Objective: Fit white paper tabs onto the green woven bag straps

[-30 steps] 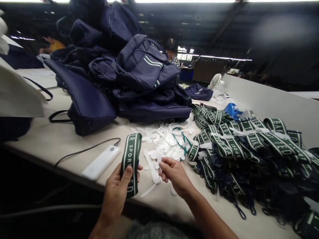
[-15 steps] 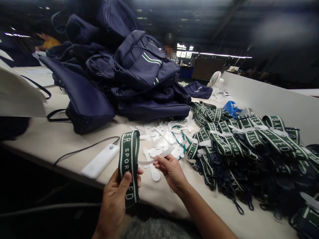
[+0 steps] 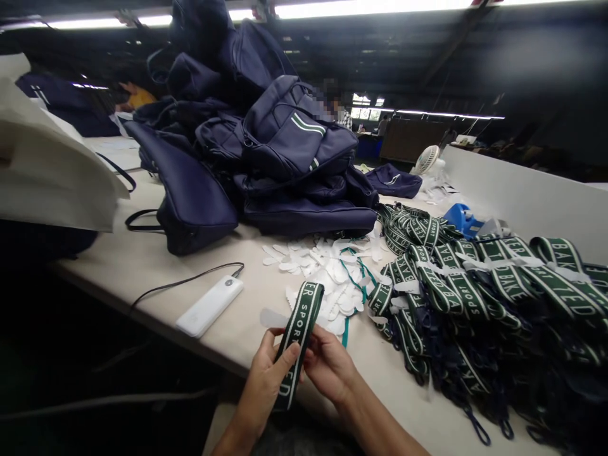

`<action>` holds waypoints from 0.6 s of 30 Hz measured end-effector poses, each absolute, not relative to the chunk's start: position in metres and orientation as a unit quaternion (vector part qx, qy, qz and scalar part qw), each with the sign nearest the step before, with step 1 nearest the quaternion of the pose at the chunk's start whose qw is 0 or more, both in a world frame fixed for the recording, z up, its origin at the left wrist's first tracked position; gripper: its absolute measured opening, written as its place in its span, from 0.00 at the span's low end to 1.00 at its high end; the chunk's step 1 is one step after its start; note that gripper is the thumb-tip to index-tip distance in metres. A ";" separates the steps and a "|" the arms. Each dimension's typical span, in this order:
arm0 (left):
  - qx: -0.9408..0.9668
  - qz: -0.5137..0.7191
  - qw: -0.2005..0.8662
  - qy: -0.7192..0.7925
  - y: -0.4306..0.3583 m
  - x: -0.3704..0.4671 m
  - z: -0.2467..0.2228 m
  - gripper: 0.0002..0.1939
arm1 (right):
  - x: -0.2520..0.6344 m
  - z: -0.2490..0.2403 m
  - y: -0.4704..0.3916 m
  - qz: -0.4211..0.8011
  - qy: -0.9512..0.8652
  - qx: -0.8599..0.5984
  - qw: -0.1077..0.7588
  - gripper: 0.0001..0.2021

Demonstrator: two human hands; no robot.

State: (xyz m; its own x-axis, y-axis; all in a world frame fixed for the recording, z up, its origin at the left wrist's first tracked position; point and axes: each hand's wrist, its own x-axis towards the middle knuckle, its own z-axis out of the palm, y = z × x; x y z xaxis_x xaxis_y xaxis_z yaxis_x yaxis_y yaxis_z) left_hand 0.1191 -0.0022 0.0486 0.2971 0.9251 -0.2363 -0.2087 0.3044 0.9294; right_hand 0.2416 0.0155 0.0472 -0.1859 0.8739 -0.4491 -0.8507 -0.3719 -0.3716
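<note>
A folded green strap [image 3: 304, 310] with white edges and lettering stands tilted in my left hand [image 3: 266, 373], thumb across its front. My right hand [image 3: 330, 364] is at the strap's right side, fingers bent and partly hidden behind it. A white paper strip [image 3: 274, 318] sticks out to the left from behind the strap, above my left fingers; its other end is hidden. Beyond the hands lies a loose heap of white paper strips [image 3: 335, 278] with teal cord [image 3: 365, 278] among them.
Navy bags [image 3: 285, 139] are piled at the back. Many bundled green straps [image 3: 456, 278] cover the right side. A white power bank [image 3: 209, 306] with a black cable lies left. A blue dispenser [image 3: 460, 218] and fan [image 3: 427, 159] stand farther back. White sheeting [image 3: 52, 164] is at far left.
My right hand has come from the paper heap to the strap, bringing a white strip behind it. The strap and my left hand have shifted right in view and tilted. The view has moved too.
</note>
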 end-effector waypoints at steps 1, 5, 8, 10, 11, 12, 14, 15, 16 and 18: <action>0.415 0.417 0.687 0.426 -0.002 0.119 0.047 0.26 | 0.241 0.045 0.014 0.778 -0.014 -0.297 0.553 0.13; 0.403 0.436 0.680 0.429 -0.002 0.115 0.046 0.31 | 0.237 0.041 0.009 0.780 -0.017 -0.272 0.564 0.15; 0.408 0.443 0.669 0.436 0.000 0.111 0.047 0.25 | 0.234 0.040 0.003 0.716 -0.078 -0.313 0.619 0.15; 0.410 0.450 0.653 0.450 0.001 0.109 0.046 0.23 | 0.234 0.037 -0.001 0.642 -0.189 -0.385 0.635 0.16; 0.411 0.453 0.643 0.461 0.001 0.108 0.045 0.23 | 0.235 0.035 -0.003 0.592 -0.258 -0.431 0.631 0.16; 0.413 0.454 0.631 0.475 0.001 0.107 0.042 0.24 | 0.235 0.032 -0.005 0.533 -0.320 -0.475 0.623 0.17; 0.426 0.442 0.608 0.504 0.000 0.106 0.035 0.25 | 0.234 0.023 -0.007 0.411 -0.404 -0.540 0.613 0.18; 0.433 0.436 0.596 0.517 -0.001 0.105 0.030 0.27 | 0.233 0.019 -0.008 0.369 -0.427 -0.554 0.612 0.18; 0.440 0.433 0.591 0.519 -0.001 0.103 0.025 0.28 | 0.231 0.014 -0.009 0.341 -0.438 -0.564 0.612 0.17; 0.440 0.441 0.595 0.508 -0.002 0.097 0.015 0.29 | 0.229 0.009 -0.010 0.339 -0.437 -0.586 0.592 0.13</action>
